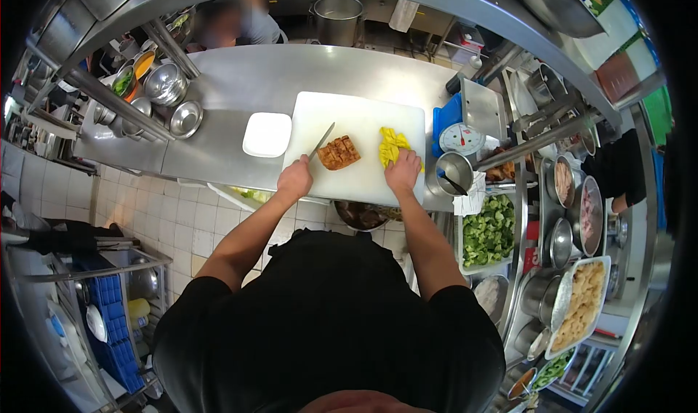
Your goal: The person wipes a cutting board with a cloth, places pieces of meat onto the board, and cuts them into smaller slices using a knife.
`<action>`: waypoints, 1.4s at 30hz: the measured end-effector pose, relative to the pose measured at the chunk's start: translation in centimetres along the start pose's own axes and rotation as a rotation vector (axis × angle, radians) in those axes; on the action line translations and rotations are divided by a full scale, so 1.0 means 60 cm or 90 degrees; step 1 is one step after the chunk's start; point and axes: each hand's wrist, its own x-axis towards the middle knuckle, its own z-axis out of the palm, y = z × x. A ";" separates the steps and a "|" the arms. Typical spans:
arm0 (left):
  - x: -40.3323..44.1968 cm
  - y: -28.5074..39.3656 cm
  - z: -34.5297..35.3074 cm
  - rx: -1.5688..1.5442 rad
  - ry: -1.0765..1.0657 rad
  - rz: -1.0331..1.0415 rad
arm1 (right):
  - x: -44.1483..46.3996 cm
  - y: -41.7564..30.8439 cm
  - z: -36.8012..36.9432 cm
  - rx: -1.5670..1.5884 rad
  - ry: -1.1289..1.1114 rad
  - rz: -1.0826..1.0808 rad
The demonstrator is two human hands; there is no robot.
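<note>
Head view: the left hand (pixel 295 177) wraps its fingers round a knife (pixel 323 139); the right hand (pixel 404 171) bunches a cloth (pixel 392 143) on the board (pixel 313 111). The meat (pixel 339 153) lies between their fingers, a dish (pixel 267 134) on the bench (pixel 225 86) beyond the left ones.

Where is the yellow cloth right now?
In the head view, the yellow cloth is on the right part of the white cutting board, at the right hand, with the browned food to its left.
</note>
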 end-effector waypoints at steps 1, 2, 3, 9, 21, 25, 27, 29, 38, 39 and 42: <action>0.001 -0.001 0.000 0.001 -0.002 0.003 | -0.002 0.000 0.000 -0.005 -0.003 0.002; 0.001 -0.002 0.000 -0.001 -0.011 -0.001 | -0.004 0.001 -0.001 -0.003 -0.006 0.006; 0.000 0.000 -0.005 -0.005 -0.018 -0.006 | -0.005 0.001 -0.003 0.000 -0.009 0.008; -0.002 0.001 -0.013 -0.004 -0.032 -0.013 | -0.011 0.001 -0.006 -0.006 -0.009 -0.001; -0.014 0.003 -0.012 0.002 0.008 0.013 | -0.016 0.008 -0.003 0.006 0.006 -0.011; -0.014 0.006 -0.017 0.001 -0.007 0.011 | -0.017 0.007 -0.003 0.000 0.005 -0.011; -0.013 0.002 -0.016 0.003 -0.006 0.015 | -0.017 0.007 -0.004 0.005 0.009 -0.014; -0.009 0.001 -0.012 0.003 -0.005 0.018 | -0.017 0.008 -0.005 0.007 0.013 -0.014; -0.002 -0.011 -0.005 0.012 -0.007 0.022 | -0.018 0.010 -0.001 0.016 0.028 -0.029; -0.003 -0.010 -0.005 0.012 0.002 0.025 | -0.018 0.011 0.001 0.015 0.027 -0.029; -0.005 -0.008 -0.006 0.014 0.009 0.025 | -0.018 0.013 0.004 0.014 0.030 -0.032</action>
